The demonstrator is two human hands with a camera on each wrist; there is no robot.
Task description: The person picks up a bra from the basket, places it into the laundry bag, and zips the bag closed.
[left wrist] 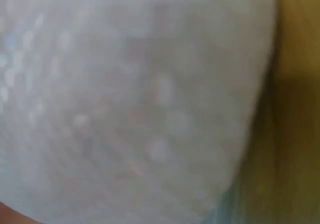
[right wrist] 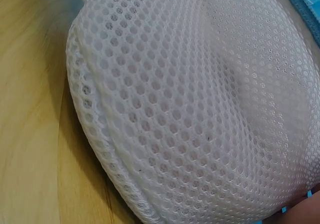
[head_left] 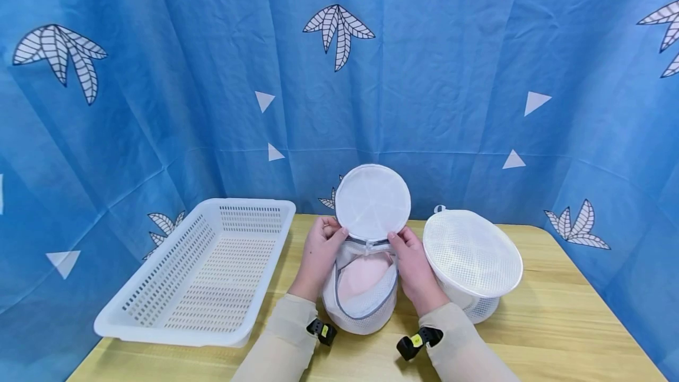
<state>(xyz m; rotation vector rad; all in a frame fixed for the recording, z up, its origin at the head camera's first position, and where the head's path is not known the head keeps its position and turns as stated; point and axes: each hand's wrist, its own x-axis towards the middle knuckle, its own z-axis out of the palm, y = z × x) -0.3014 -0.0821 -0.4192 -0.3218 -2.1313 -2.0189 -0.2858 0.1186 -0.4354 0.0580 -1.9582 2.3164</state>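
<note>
A white mesh laundry bag [head_left: 361, 326] stands on the table with its round lid [head_left: 373, 200] raised at the back. Inside its opening lies a pale pink item [head_left: 363, 277], whose kind I cannot tell. My left hand [head_left: 318, 258] pinches the bag's zipped rim at the left of the lid's base, thumb on the near side. On the right side, my right hand [head_left: 417, 267] pinches the same rim. Mesh fills most of the left wrist view, blurred; the bag's honeycomb side [right wrist: 165, 109] shows sharply in the right wrist view.
To the left sits a white perforated plastic basket [head_left: 172, 335]. A second white mesh bag [head_left: 472, 252] stands close by my right forearm. Behind the wooden table [head_left: 562, 311] hangs a blue patterned curtain [head_left: 424, 87]. Each wrist carries a black strapped camera.
</note>
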